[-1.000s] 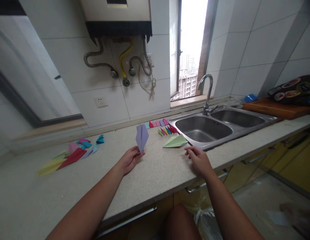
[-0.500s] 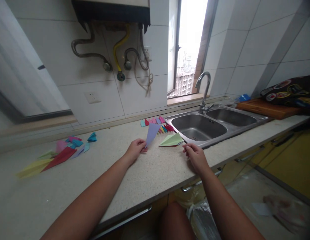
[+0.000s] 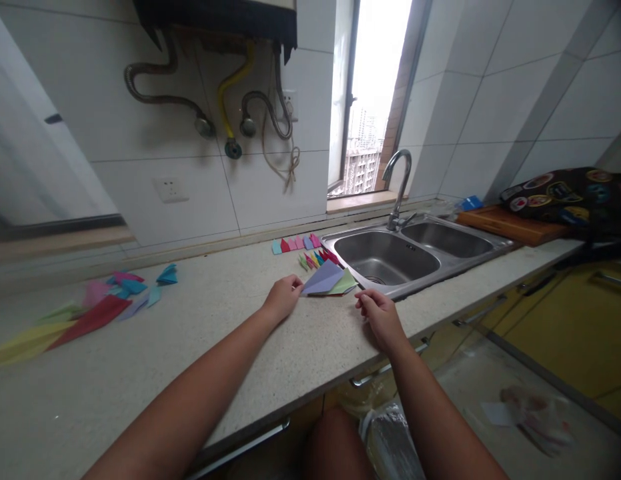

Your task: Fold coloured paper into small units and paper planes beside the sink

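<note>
Pinched at its tip by my left hand point(image 3: 285, 297) is a purple folded paper plane point(image 3: 322, 279). It overlaps a pale green paper plane point(image 3: 346, 284) on the counter, covering much of it. A bit of red paper shows under the green one. Just right of the green plane's tail is my right hand point(image 3: 379, 313), loosely curled with fingers a little apart and nothing seen in them. Behind the planes lie a row of small colourful folded papers point(image 3: 317, 259) and a second row point(image 3: 296, 243) nearer the wall.
A pile of folded papers, including a red plane point(image 3: 93, 321) and a yellow plane point(image 3: 30, 340), lies at the left of the counter point(image 3: 200, 360). The double sink point(image 3: 385, 257) with its tap point(image 3: 401, 180) is at the right. Beyond it sits a wooden board point(image 3: 513, 227) under a patterned bag point(image 3: 555, 197).
My left hand has brought the purple plane down and right, from upright beside the green plane to lying over it. My right hand stays by the green plane's tail. The view has shifted slightly right.
</note>
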`<control>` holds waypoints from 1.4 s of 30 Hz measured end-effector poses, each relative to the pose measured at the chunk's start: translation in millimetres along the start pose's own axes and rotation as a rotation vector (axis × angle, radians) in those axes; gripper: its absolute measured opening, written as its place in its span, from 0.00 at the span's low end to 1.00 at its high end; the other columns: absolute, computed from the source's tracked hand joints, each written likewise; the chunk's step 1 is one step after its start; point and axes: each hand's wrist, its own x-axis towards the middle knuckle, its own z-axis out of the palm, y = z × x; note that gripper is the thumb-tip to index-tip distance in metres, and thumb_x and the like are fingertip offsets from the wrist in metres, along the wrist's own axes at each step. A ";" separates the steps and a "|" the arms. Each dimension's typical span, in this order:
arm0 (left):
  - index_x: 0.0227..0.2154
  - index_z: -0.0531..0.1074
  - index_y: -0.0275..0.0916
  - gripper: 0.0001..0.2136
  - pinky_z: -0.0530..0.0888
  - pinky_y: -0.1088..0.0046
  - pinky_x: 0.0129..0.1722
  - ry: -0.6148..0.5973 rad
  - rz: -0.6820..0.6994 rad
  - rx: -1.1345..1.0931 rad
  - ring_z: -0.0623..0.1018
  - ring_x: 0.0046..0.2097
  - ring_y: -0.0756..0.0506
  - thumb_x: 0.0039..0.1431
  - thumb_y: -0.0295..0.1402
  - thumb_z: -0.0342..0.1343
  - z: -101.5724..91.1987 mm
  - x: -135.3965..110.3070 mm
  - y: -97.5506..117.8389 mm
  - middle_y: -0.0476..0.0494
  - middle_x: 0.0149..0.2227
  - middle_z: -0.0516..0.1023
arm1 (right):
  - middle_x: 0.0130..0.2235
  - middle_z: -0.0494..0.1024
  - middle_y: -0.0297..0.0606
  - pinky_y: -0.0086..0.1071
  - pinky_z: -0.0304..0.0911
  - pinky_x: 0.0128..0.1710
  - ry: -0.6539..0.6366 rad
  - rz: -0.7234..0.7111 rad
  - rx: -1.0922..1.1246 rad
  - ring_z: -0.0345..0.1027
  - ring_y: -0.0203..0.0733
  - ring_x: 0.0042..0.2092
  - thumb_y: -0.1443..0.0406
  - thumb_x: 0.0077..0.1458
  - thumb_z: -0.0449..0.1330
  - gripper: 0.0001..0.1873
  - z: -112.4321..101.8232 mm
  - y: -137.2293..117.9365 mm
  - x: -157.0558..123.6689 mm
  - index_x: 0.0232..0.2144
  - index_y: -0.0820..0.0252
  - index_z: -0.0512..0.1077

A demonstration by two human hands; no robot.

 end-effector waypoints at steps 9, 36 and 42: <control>0.31 0.76 0.38 0.05 0.68 0.73 0.34 -0.024 0.015 0.073 0.76 0.34 0.46 0.58 0.33 0.56 1.4 6.0 1.8 0.43 0.34 0.80 | 0.26 0.73 0.35 0.30 0.57 0.27 -0.003 -0.001 0.022 0.62 0.37 0.27 0.58 0.56 0.57 0.12 0.0 -1.8 -0.3 0.33 0.60 0.75; 0.32 0.76 0.38 0.06 0.68 0.73 0.36 -0.103 0.071 0.147 0.76 0.35 0.46 0.58 0.33 0.55 12.2 26.9 21.5 0.43 0.34 0.80 | 0.26 0.73 0.35 0.30 0.57 0.28 -0.012 -0.004 0.064 0.62 0.37 0.26 0.59 0.56 0.57 0.11 -0.2 0.0 -0.5 0.33 0.60 0.75; 0.32 0.77 0.38 0.07 0.69 0.72 0.37 -0.157 0.106 0.156 0.76 0.36 0.45 0.57 0.34 0.56 19.3 36.4 33.6 0.42 0.34 0.80 | 0.26 0.73 0.35 0.30 0.57 0.27 -0.010 0.024 0.062 0.62 0.37 0.26 0.58 0.56 0.58 0.12 1.1 -2.1 -0.3 0.32 0.60 0.75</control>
